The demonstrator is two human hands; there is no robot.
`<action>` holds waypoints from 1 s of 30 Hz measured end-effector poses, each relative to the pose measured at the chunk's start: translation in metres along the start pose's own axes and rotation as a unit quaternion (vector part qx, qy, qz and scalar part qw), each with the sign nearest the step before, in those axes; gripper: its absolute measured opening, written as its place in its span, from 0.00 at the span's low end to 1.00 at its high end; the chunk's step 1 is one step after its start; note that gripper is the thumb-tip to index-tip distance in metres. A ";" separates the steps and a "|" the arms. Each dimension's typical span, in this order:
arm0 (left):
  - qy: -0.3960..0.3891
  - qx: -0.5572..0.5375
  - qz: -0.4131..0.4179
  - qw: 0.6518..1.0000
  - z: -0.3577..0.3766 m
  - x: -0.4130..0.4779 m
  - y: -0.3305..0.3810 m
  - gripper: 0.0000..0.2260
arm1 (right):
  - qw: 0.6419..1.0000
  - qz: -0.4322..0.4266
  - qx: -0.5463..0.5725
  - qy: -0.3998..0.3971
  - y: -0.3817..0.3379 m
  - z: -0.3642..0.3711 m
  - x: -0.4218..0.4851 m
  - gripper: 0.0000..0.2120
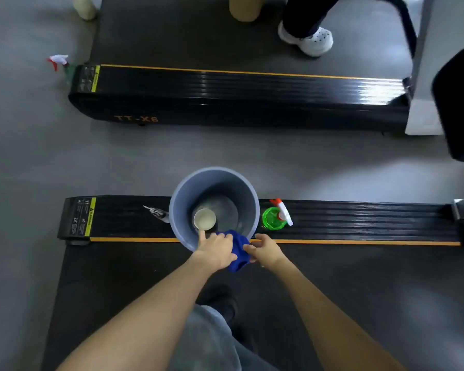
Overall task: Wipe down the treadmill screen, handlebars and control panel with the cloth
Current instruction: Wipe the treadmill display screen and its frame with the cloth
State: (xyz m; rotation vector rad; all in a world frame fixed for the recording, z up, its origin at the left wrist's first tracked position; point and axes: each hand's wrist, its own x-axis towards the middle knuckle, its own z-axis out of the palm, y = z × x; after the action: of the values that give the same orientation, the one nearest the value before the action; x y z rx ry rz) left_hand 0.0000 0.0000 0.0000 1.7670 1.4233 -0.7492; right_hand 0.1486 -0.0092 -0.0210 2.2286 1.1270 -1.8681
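Observation:
A blue cloth (238, 251) is bunched up over the near rim of a grey bucket (241, 188). My left hand (215, 251) grips the cloth's left side, and my right hand (265, 249) pinches its right side. The bucket stands on the black side rail of the treadmill (359, 220) I am standing on. Inside the bucket lies a pale scoop (204, 219) with its handle pointing toward me. The treadmill's screen, handlebars and control panel are out of view.
A green spray bottle (275, 217) with a white and red trigger stands on the rail just right of the bucket. A small metal object (157, 212) lies left of it. A second treadmill (225, 97) lies beyond, with another person's white shoe (310, 40) on its belt.

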 end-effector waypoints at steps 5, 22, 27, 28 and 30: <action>0.025 0.079 0.044 0.996 -0.001 0.001 0.004 0.18 | 0.994 0.007 -0.106 0.007 -0.007 0.012 -0.005 0.11; -0.062 -0.079 0.220 0.970 -0.155 -0.149 0.134 0.18 | 0.959 -0.114 0.129 0.226 -0.044 -0.131 -0.247 0.10; -0.098 -0.001 0.300 0.949 -0.222 -0.231 0.245 0.17 | 0.897 -0.102 0.262 0.340 -0.035 -0.208 -0.355 0.09; -0.101 0.006 0.320 0.942 -0.236 -0.249 0.267 0.16 | 0.884 -0.103 0.281 0.359 -0.034 -0.224 -0.377 0.09; -0.096 0.035 0.354 0.930 -0.265 -0.280 0.311 0.17 | 0.859 -0.116 0.301 0.397 -0.035 -0.259 -0.419 0.08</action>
State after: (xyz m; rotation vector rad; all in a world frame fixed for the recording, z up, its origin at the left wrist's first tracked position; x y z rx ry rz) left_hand 0.2418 0.0297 0.4312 2.0065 0.5533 -0.5538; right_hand 0.3403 -0.0777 0.4292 3.5860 0.9585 -1.5027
